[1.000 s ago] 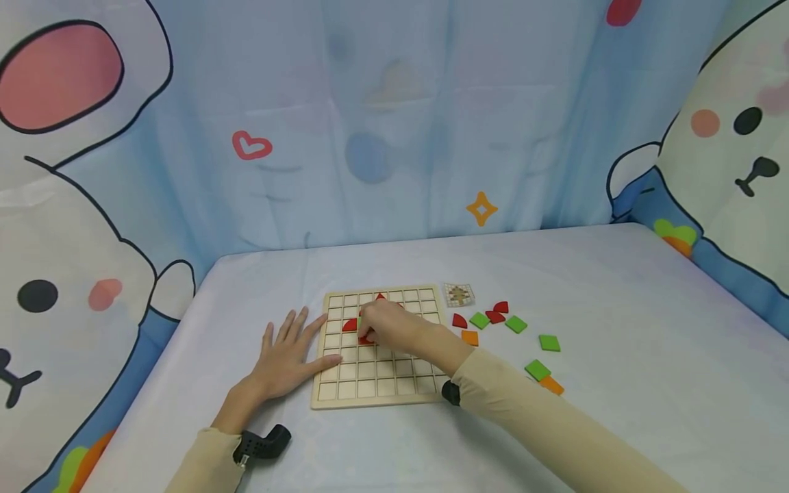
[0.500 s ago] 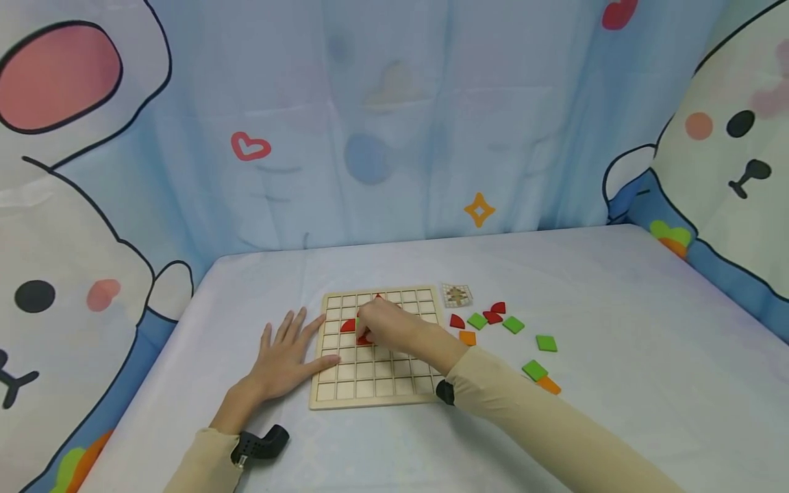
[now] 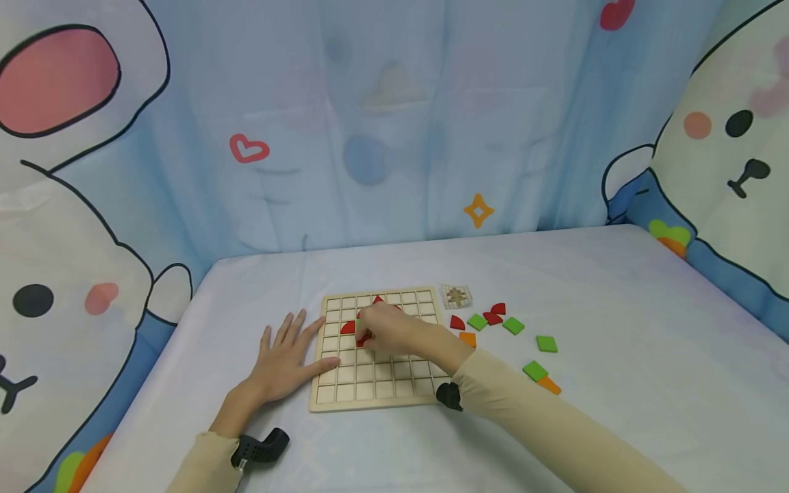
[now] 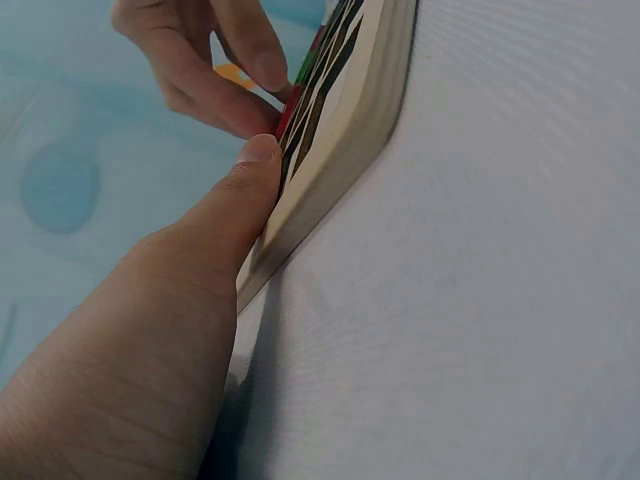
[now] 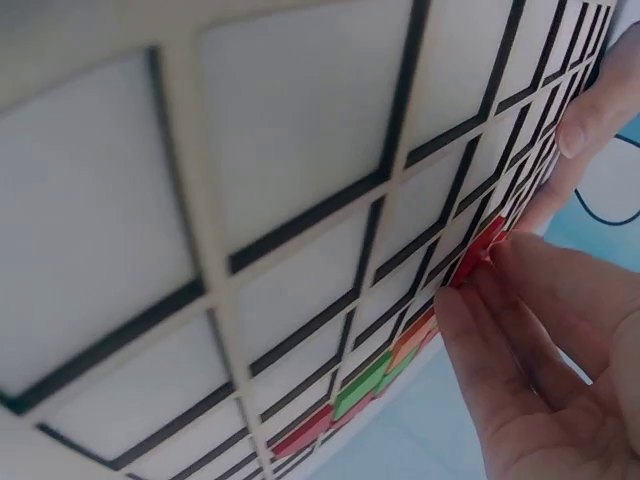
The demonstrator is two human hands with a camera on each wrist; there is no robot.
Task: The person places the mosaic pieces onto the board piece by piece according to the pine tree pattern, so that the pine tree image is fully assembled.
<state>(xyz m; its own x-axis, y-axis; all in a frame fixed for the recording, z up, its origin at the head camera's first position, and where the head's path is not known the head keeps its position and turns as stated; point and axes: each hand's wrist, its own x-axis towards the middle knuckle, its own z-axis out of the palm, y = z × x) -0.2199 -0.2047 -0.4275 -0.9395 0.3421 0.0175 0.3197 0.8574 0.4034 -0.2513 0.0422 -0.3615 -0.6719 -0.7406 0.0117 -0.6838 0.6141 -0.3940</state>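
A wooden grid board lies on the table. My left hand rests at its left edge with fingers spread, thumb on the frame. Above the upper-left cells my right hand bends down and pinches a red tile at a cell, thumb and fingertips close on it. The same tile shows partly beneath the fingers in the head view. A red quarter-round tile sits in a cell left of the right hand, and a red tile tip shows behind it. Green and orange tiles also lie in cells, mostly hidden by the hand from above.
A small pattern card lies off the board's upper right corner. Loose red, green and orange tiles are scattered right of the board. A printed curtain hangs behind the table.
The right hand stays over the same cells, its fingers shifting only slightly at the red tile. The left hand holds its place. The whole head view has shifted a little.
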